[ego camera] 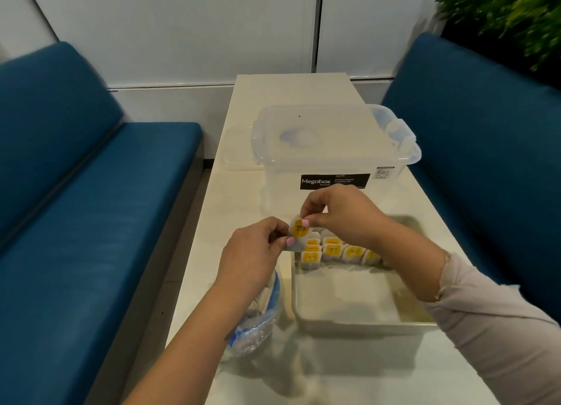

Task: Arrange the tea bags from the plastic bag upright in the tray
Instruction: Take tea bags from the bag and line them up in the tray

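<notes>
- The left hand (pixel 255 247) and the right hand (pixel 331 213) meet above the far left corner of the tray (pixel 349 322), and between them they pinch one tea bag (pixel 299 233) with a yellow label, left thumb and fingers at its lower left edge, right thumb and fingers at its top
- The held tea bag hangs in the air just over a cluster of tea bags already standing (pixel 337 251) along the far end of the tray, yellow labels facing up
- The near part of the tray holds nothing I can make out
- The plastic bag (pixel 258 325) lies on the tabletop (pixel 230 210) just left of the tray, partly hidden under the left forearm, with pale tea bags showing inside it
- Beyond the hands sits a clear lidded storage box (pixel 334 149) with a black label
- Blue benches (pixel 91 222) flank the tabletop on both sides
</notes>
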Action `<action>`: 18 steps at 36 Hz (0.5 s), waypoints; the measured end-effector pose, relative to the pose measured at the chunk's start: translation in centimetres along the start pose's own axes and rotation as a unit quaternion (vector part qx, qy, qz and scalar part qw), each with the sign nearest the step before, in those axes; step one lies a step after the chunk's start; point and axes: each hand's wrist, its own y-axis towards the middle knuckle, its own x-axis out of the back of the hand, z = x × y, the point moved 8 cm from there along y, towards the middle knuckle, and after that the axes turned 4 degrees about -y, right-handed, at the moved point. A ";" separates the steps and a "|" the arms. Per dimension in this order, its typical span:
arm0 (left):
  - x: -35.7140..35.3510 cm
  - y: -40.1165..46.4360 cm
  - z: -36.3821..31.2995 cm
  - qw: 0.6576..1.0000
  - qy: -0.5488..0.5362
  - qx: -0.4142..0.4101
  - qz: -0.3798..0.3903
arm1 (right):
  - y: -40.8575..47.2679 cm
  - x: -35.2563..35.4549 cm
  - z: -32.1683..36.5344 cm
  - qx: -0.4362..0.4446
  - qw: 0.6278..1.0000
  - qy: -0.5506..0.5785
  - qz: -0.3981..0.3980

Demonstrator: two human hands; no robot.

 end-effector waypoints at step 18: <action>-3.8 -0.5 2.3 0.962 0.216 0.007 0.169 | -0.1 -3.5 -7.7 -0.059 0.975 -0.214 -0.007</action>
